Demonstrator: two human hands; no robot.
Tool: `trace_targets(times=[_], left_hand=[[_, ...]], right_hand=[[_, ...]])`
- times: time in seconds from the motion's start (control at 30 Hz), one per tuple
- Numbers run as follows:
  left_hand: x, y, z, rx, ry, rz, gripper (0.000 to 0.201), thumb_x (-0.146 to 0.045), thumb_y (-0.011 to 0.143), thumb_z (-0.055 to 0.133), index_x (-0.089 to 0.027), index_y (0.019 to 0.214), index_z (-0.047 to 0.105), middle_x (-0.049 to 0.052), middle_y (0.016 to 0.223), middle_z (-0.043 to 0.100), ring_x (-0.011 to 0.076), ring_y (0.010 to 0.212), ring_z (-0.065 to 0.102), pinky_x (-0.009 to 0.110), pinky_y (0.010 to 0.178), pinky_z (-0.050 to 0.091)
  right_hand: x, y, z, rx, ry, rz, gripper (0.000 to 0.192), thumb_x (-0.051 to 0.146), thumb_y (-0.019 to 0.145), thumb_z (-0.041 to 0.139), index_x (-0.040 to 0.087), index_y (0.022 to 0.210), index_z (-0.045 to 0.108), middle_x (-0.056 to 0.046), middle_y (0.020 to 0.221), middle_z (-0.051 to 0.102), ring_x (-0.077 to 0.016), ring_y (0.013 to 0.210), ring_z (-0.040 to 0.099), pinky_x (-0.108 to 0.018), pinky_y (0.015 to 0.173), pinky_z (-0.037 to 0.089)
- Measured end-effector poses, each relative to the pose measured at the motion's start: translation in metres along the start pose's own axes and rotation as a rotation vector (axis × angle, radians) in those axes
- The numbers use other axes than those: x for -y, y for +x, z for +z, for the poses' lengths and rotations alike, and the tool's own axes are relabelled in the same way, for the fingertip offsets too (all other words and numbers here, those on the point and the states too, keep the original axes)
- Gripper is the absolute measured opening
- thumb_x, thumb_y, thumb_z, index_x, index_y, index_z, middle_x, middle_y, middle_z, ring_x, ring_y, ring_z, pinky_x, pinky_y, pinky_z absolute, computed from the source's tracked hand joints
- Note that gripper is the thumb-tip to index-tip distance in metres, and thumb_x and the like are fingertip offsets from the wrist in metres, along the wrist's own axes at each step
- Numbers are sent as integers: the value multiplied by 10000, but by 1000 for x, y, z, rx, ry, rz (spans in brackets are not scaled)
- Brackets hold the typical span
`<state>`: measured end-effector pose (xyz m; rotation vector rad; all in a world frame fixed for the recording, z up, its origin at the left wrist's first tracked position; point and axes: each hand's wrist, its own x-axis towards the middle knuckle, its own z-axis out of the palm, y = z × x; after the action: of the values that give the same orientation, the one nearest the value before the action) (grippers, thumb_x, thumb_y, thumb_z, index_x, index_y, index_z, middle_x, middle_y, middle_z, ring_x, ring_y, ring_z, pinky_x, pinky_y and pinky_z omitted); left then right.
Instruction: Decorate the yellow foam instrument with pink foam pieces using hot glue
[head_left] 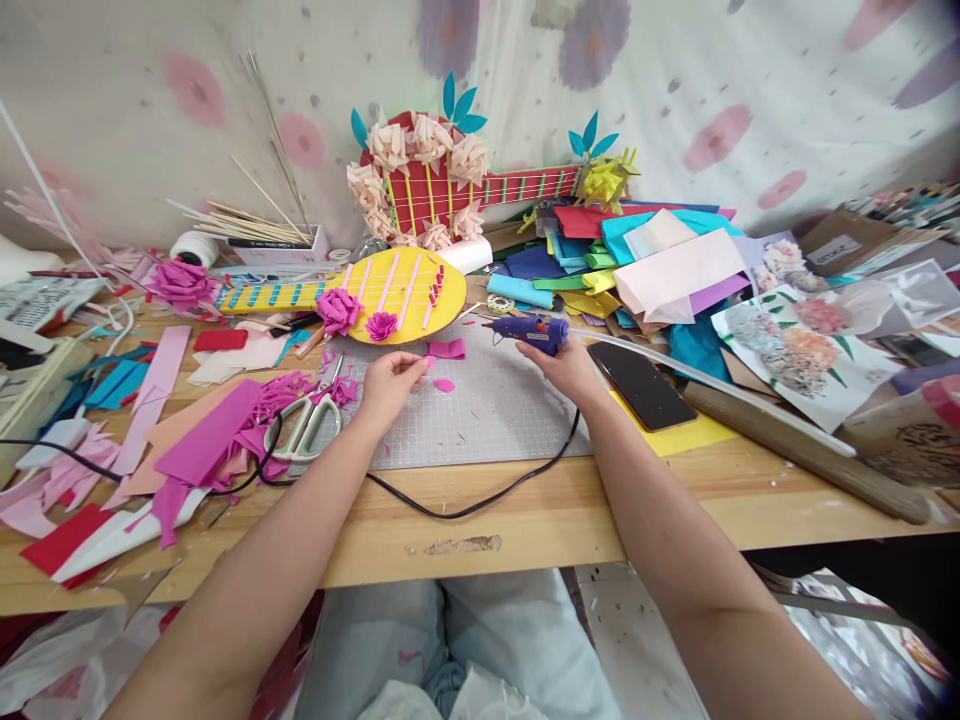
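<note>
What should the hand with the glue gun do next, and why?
Probably swing the blue glue gun in the right hand toward the pink piece pinched by the left hand: its nozzle points that way, and other pink bits lie on the grey mat.

Wooden table point(540, 520) is carrying a grey cutting mat point(487, 410) at frame centre; scissors point(304, 425) and pink foam scraps point(202, 450) lying left, black phone point(641, 385) on yellow sheet right, yellow foam guitar point(375, 292) lying above the mat.
</note>
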<state>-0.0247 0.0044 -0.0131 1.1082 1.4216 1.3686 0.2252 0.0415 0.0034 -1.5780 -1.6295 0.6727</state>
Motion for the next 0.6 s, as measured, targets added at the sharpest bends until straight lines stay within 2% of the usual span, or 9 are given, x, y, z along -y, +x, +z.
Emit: trace_targets(times=[0.07, 0.2, 0.43, 0.6], left_hand=[[0, 0, -1, 1, -10, 15, 319, -423, 545, 773, -153, 672, 658, 0, 572, 612, 101, 526, 528, 240, 549, 420], [-3, -2, -3, -17, -47, 26, 292, -404, 554, 760, -155, 651, 641, -11, 544, 587, 97, 507, 502, 238, 530, 401], [-11, -5, -8, -105, -92, 66, 250, -361, 561, 752, -162, 641, 624, -13, 589, 590, 97, 552, 506, 235, 548, 399], [-17, -6, -12, -157, -121, 129, 242, -348, 559, 750, -164, 635, 613, -18, 582, 583, 90, 542, 504, 231, 550, 416]], right_hand=[[-8, 7, 1, -63, -85, 77, 418, 504, 704, 656, 137, 902, 687, -105, 863, 702, -262, 856, 645, -351, 756, 467], [-15, 15, 5, -107, -209, 166, 456, 539, 736, 610, 127, 920, 682, -127, 861, 699, -276, 846, 647, -358, 738, 462], [-16, 14, 7, -60, -357, 69, 461, 557, 768, 565, 132, 910, 675, -143, 887, 694, -298, 871, 642, -347, 710, 455], [-16, 10, 3, -65, -374, 53, 472, 559, 770, 561, 144, 971, 662, -138, 939, 692, -293, 898, 636, -348, 731, 453]])
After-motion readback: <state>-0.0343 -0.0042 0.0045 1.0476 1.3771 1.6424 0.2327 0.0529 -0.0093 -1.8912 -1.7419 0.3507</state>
